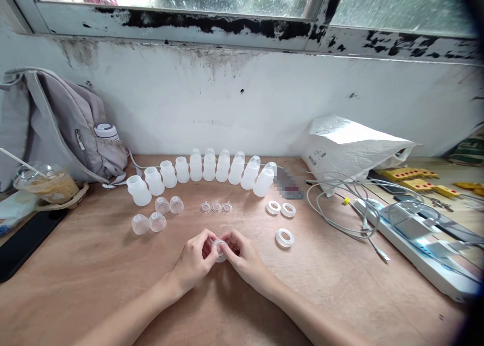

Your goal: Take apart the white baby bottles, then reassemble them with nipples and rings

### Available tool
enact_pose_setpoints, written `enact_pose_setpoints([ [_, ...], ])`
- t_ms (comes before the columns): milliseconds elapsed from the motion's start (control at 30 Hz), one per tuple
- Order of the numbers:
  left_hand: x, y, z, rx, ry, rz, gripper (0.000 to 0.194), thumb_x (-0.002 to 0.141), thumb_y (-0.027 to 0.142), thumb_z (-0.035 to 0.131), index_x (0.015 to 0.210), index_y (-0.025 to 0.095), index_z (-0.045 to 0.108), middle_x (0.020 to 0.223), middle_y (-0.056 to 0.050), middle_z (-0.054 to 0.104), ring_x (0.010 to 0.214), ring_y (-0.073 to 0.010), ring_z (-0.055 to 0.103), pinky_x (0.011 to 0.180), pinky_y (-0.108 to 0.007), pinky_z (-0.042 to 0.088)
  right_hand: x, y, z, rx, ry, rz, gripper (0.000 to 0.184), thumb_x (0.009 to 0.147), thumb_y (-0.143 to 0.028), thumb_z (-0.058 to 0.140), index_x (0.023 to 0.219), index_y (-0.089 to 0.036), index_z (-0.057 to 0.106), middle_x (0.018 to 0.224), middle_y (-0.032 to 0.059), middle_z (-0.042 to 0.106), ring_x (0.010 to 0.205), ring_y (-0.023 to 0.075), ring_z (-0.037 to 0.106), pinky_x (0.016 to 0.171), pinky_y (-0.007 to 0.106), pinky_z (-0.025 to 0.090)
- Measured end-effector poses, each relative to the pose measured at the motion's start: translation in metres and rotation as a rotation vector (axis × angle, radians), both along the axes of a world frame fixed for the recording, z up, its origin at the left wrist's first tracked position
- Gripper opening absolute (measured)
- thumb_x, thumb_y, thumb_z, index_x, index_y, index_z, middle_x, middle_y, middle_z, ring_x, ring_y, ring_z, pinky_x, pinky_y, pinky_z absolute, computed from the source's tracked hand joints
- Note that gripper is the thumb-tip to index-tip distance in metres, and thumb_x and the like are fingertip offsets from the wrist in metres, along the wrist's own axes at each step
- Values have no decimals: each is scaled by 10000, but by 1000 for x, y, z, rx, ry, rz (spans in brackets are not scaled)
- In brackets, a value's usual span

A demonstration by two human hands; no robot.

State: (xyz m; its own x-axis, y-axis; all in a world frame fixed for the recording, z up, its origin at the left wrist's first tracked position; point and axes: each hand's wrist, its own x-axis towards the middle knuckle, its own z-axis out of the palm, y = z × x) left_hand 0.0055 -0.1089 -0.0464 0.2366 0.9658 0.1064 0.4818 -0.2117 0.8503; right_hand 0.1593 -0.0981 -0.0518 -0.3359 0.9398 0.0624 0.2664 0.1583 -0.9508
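Note:
My left hand (198, 252) and my right hand (242, 257) meet at the front middle of the table. Between them, their fingertips pinch a translucent bottle collar ring (220, 257); whether a nipple sits inside it I cannot tell. Just beyond lie three clear bottle nipples (216, 206) in a row. Several dome caps (157, 221) are grouped to the left. Three loose collar rings (284, 238) rest to the right. Behind, small frosted baby bottles (209, 165) stand upright in an arc; the leftmost ones (138, 190) are open-topped, and the others carry dome caps.
A grey backpack (49, 119), an iced drink cup (49, 182) and a black phone (30, 242) are at the left. On the right are a white bag (348, 144), coiled cables (321, 210) and a power strip (412, 250). A wall with a window closes the back.

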Motion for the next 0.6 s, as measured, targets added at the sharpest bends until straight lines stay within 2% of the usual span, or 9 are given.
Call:
enact_pose_setpoints([
  [367, 2, 0, -2, -4, -6, 13, 73, 785, 256, 483, 755, 190, 484, 609, 29, 528, 535, -116, 502, 527, -212, 399, -3, -3, 3, 30, -1, -17, 108, 812, -264, 502, 751, -176, 513, 581, -36, 486, 512, 93, 416, 476, 210, 341],
  [600, 1, -1, 4, -41, -127, 5, 125, 805, 267, 494, 889, 178, 522, 834, -30, 621, 656, -130, 588, 558, -206, 451, 1, -1, 1, 37, 48, -14, 77, 815, -254, 502, 854, -187, 502, 779, 6, 576, 632, 116, 509, 541, 222, 400],
])
